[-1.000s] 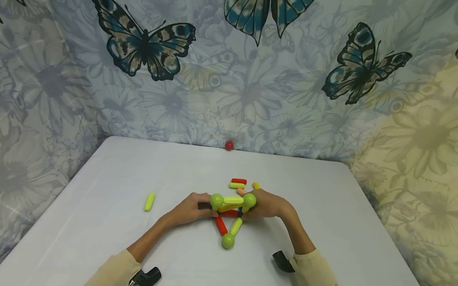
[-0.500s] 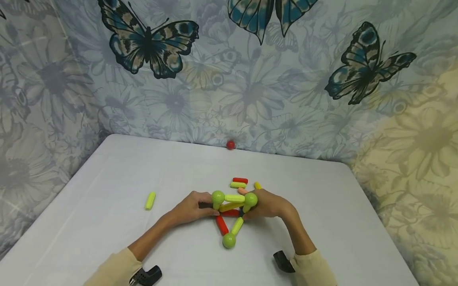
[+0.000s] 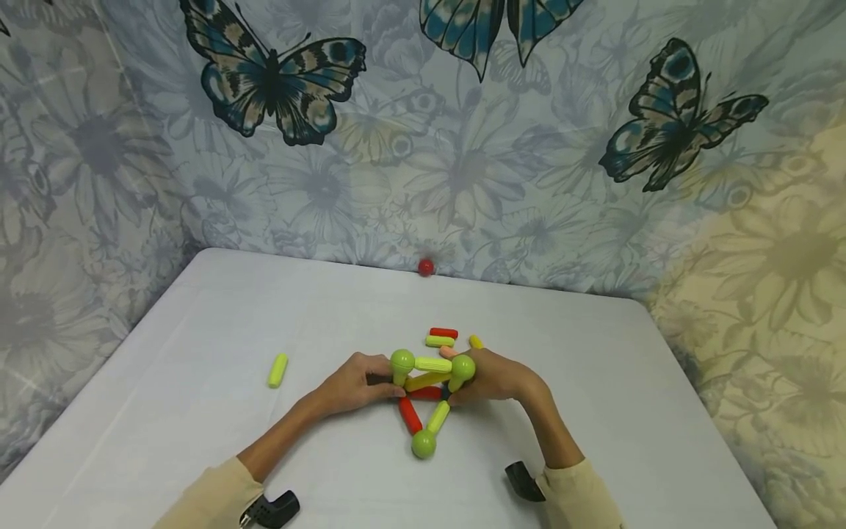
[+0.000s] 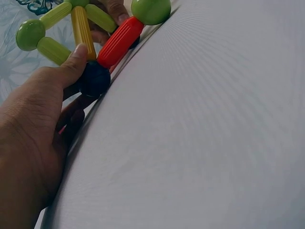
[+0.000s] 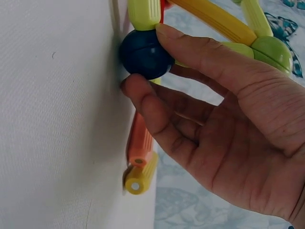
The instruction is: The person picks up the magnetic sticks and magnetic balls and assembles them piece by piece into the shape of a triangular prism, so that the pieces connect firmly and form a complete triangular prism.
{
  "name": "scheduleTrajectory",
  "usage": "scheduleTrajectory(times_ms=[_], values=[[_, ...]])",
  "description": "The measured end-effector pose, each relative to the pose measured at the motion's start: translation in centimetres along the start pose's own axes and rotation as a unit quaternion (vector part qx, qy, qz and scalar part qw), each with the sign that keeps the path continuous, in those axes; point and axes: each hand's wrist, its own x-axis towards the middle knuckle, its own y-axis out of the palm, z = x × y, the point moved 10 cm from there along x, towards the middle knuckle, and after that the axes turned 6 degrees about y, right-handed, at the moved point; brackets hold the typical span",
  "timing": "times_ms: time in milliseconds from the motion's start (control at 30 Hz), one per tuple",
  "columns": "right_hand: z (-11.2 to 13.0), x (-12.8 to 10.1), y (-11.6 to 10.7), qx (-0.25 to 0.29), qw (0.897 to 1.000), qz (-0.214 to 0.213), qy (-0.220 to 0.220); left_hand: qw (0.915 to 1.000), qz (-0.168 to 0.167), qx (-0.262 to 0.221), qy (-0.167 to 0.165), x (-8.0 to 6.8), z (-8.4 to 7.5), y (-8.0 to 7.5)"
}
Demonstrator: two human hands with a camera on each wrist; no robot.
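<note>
A frame of plastic sticks and balls [image 3: 426,382] stands mid-table. Three green balls show, at the upper left [image 3: 402,361], the upper right [image 3: 463,366] and the near tip [image 3: 423,443]. Red [image 3: 410,415], green [image 3: 437,416] and yellow [image 3: 426,381] sticks join them. My left hand [image 3: 370,382] holds the left corner, its thumb on a dark blue ball [image 4: 95,78] at the end of a red stick [image 4: 120,42]. My right hand [image 3: 465,389] pinches another dark blue ball [image 5: 145,54] at the right corner between thumb and finger.
Loose sticks lie just behind the frame: red [image 3: 443,333], green [image 3: 439,341], yellow [image 3: 474,342] and orange [image 3: 448,352]. A lone green stick [image 3: 277,369] lies to the left. A red ball [image 3: 426,267] sits at the table's far edge [image 3: 529,288], against the butterfly-print backdrop.
The frame's upper left green ball has risen slightly. Both hands stay on the same corners.
</note>
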Motion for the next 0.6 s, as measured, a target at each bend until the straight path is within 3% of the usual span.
scheduleTrajectory(times_ms=[167, 367, 600], values=[[-0.33, 0.01, -0.01, 0.003, 1.0, 0.002, 0.013, 1.0, 0.006, 0.006, 0.002, 0.03, -0.01, 0.22], [-0.39, 0.12, 0.21, 0.011, 1.0, 0.009, 0.019, 0.9994, 0.019, 0.004, -0.028, -0.2, 0.48, 0.35], [-0.73, -0.7, -0.34, 0.009, 0.999, 0.042, 0.001, 0.9998, 0.01, -0.017, -0.007, -0.23, 0.24, 0.26]])
